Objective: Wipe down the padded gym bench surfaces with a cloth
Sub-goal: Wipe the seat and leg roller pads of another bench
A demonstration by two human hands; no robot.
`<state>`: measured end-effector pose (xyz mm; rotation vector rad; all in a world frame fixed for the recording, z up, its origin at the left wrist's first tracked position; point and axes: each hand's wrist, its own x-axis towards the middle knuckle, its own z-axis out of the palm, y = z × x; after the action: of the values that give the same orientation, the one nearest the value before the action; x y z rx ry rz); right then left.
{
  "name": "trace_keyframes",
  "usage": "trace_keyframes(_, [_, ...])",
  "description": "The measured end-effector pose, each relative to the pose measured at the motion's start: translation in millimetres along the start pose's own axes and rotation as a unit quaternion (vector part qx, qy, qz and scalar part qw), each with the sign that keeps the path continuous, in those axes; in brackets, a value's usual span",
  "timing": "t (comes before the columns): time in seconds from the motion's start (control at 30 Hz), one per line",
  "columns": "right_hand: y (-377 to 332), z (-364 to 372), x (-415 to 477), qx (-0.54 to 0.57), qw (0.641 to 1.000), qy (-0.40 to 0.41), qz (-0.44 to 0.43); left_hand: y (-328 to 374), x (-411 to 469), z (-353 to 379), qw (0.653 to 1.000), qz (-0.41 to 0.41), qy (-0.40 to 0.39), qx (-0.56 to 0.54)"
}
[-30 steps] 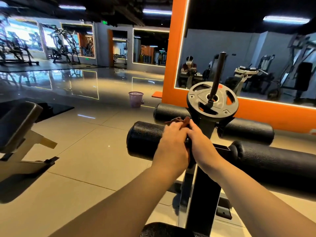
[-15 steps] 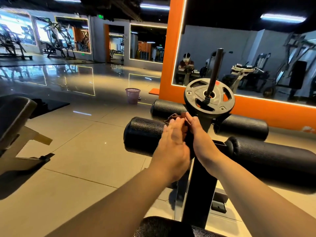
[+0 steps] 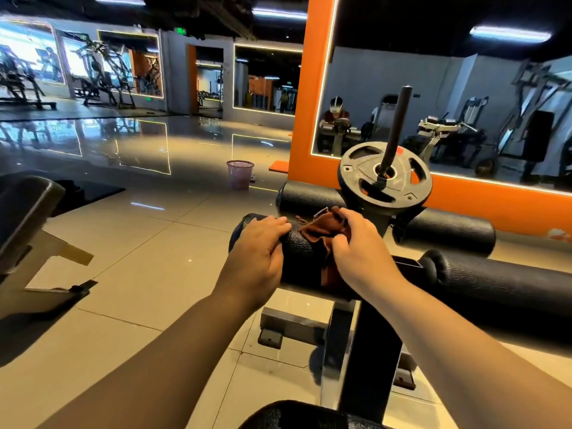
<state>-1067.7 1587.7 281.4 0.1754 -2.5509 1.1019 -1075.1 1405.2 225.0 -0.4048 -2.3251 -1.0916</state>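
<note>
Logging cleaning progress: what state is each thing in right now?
Cloth: crumpled, draped over the pad.
Pad: partly covered by the cloth, gripped at its left end.
Right hand: grips the cloth on the pad.
Left hand: holds the pad, fingers over its top.
Weight plate: sitting on its peg.
Basket: upright on the floor.

Under your left fingers (image 3: pixel 274 226) the pad (image 3: pixel 301 255) was grained black leatherette, faintly shiny; the cloth (image 3: pixel 320 230) in your right fingers (image 3: pixel 356 221) was soft, matt brown. Beyond them, the plate (image 3: pixel 351 178) looked scuffed and dull, the floor (image 3: pixel 139 274) tiles glossy.
</note>
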Motion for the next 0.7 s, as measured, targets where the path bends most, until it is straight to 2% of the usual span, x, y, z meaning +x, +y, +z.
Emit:
trace_keyframes(0.07, [-12.0, 10.9, 11.6, -0.033, 0.998, 0.009, 0.055, 0.9, 0.5, 0.3, 1.0, -0.004, 0.0, 0.004])
trace_keyframes(0.1, [-20.2, 18.5, 12.8, -0.079, 0.996, 0.012, 0.051, 0.1, 0.4, -0.9, 1.0, -0.004, -0.006, 0.007])
trace_keyframes(0.17, [-28.9, 29.5, 6.5, -0.156, 0.988, 0.016, -0.011, -2.8, -1.6, -3.1, 1.0, 0.0, -0.018, 0.017])
trace_keyframes(0.23, [-22.2, 25.8, -0.9, -0.148, 0.986, 0.002, -0.072, -5.1, -6.4, -2.9, 0.999, 0.009, -0.017, 0.031])
trace_keyframes(0.3, [-3.0, 12.2, 0.0, -0.127, 0.988, -0.016, -0.089, -6.6, -12.9, -1.5, 0.999, 0.027, -0.007, 0.032])
trace_keyframes(0.4, [13.4, -13.6, 16.0, -0.082, 0.996, 0.015, 0.026, -7.6, -16.1, 0.3, 0.999, 0.043, 0.008, 0.024])
trace_keyframes(0.47, [13.1, -13.0, 18.8, -0.082, 0.994, 0.027, 0.061, -5.8, -14.9, 0.3, 0.999, 0.04, 0.012, 0.018])
trace_keyframes(0.57, [-13.3, 14.5, 4.7, -0.077, 0.996, 0.024, -0.033, -1.5, -13.4, -0.3, 0.999, 0.033, 0.007, 0.021])
trace_keyframes(0.63, [-28.0, 36.9, -3.6, -0.089, 0.989, -0.032, -0.116, -1.0, -12.6, -2.3, 0.999, 0.021, -0.003, 0.032])
trace_keyframes(0.7, [-32.2, 40.5, -2.7, -0.104, 0.982, -0.078, -0.14, -3.0, -9.1, -5.5, 0.999, 0.017, -0.016, 0.048])
